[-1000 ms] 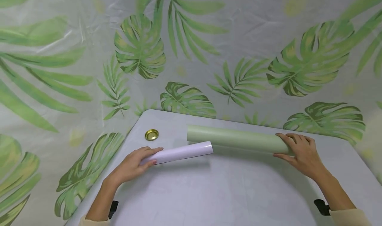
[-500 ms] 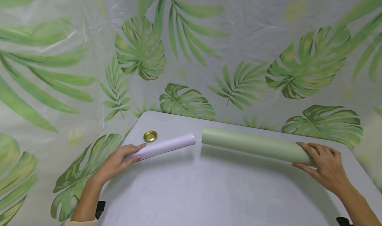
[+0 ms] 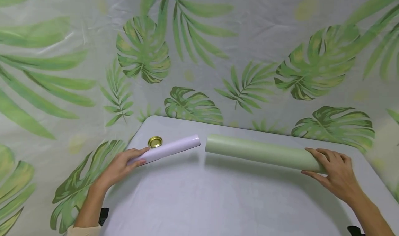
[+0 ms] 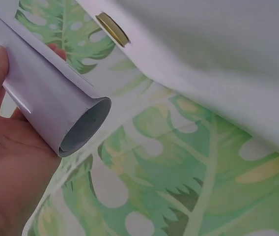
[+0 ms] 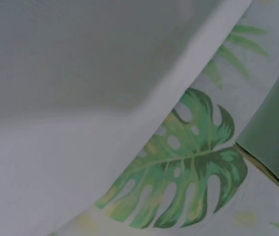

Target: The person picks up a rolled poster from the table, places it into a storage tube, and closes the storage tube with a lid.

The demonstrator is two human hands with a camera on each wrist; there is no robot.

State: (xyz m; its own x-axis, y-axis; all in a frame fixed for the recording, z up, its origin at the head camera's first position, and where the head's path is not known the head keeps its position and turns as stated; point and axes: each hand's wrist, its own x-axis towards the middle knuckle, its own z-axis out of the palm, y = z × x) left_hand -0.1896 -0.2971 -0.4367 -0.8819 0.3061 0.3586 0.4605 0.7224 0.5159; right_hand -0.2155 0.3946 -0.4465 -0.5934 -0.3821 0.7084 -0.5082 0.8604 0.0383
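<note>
Head view | left hand (image 3: 123, 165) pinches lilac roll (image 3: 171, 149) between thumb and fingers, centre-left of frame | right hand (image 3: 336, 173) grips green roll (image 3: 258, 151) likewise, lower right | gold lid (image 3: 155, 142) on white table (image 3: 237, 205), left of centre

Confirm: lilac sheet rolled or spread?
Rolled. In the left wrist view, the lilac sheet forms a tube with a hollow round end and overlapping edge, gripped by the left hand.

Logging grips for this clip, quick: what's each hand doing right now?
Left hand: closed, holding the pale lilac roll near one end.
Right hand: closed, holding the pale green roll near one end.
</note>
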